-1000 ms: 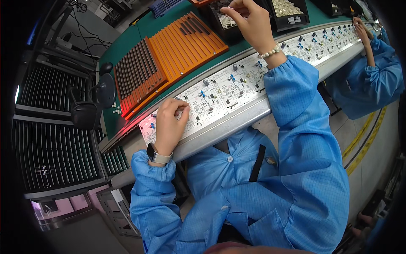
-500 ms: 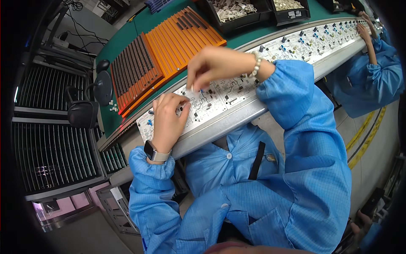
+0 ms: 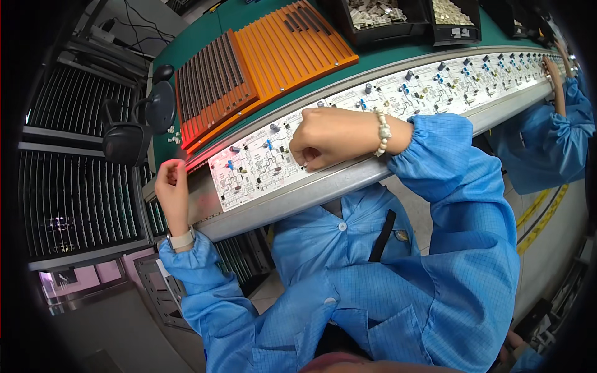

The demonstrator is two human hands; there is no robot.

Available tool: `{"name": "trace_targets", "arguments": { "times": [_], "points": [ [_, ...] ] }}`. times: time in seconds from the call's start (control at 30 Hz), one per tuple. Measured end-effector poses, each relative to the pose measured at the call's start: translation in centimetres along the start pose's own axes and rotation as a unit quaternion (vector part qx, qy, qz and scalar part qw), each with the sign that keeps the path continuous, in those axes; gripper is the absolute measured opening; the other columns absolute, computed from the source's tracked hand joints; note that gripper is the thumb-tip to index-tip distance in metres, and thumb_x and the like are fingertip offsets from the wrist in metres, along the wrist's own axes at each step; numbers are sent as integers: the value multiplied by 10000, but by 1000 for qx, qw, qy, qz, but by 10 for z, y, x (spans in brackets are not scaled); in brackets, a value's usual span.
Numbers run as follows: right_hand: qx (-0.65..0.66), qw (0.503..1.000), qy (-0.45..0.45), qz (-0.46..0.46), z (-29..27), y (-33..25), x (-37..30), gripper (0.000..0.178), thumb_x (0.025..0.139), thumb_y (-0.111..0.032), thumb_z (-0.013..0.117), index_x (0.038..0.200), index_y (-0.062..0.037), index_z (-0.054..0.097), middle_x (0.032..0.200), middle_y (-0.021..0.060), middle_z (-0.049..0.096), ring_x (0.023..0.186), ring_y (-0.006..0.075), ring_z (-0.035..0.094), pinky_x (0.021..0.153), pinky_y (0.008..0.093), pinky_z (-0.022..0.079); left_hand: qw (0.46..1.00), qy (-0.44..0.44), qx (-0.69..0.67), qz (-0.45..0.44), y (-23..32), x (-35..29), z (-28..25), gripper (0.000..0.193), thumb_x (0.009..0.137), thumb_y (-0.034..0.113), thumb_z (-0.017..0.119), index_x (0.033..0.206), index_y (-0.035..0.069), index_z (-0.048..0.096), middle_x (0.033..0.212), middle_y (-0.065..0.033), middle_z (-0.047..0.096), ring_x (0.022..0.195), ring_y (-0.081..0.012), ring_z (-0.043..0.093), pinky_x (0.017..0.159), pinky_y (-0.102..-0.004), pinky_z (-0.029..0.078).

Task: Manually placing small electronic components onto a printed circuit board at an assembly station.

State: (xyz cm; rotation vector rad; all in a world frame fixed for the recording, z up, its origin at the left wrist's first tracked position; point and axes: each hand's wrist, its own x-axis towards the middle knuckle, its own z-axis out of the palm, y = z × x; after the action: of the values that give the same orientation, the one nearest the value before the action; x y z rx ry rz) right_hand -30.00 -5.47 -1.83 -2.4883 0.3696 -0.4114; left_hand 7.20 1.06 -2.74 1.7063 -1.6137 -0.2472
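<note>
A row of white circuit boards [image 3: 252, 180], carrying blue, black and other small components, lies along a metal-edged conveyor rail [image 3: 298, 198]. Over the boards, my right hand [image 3: 336, 138] is closed, its fingertips pinched down at the board surface. Whatever sits between those fingertips is too small or hidden to name. Off the left end of the boards, my left hand [image 3: 173, 186] is raised above the rail with its fingers curled together. Red light falls on its fingertips, and I cannot see whether anything is in them.
Orange slotted racks [image 3: 292, 53] with dark strips stand behind the rail on a green tabletop [image 3: 202, 28]. Black bins [image 3: 457, 34] of small pale parts are at the back. A black scanner on a stand [image 3: 124, 143] is at left. A co-worker's arm [image 3: 558, 93] reaches in at far right.
My left hand has left the board and moved left into the red light. My right hand has come lower onto the boards. The view has shifted slightly.
</note>
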Motion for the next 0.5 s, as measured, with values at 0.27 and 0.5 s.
{"name": "trace_targets", "arguments": {
  "times": [0.27,0.5],
  "points": [
    [80,995,-54,29,-2,4,2,94,743,-90,781,781,-41,710,752,82,704,694,197,683,634,300,533,997,75,28,0,-119,57,-1,154,897,82,636,1034,12,646,873,-72,679,767,-129,635,709,-275,503],
    [75,994,-67,45,-3,7,2,127,757,-116,781,832,-38,716,765,87,696,685,191,662,632,301,524,998,45,24,26,-124,86,16,153,879,70,657,1023,33,691,850,-59,665,708,-110,609,673,-256,484]
  ]
}}
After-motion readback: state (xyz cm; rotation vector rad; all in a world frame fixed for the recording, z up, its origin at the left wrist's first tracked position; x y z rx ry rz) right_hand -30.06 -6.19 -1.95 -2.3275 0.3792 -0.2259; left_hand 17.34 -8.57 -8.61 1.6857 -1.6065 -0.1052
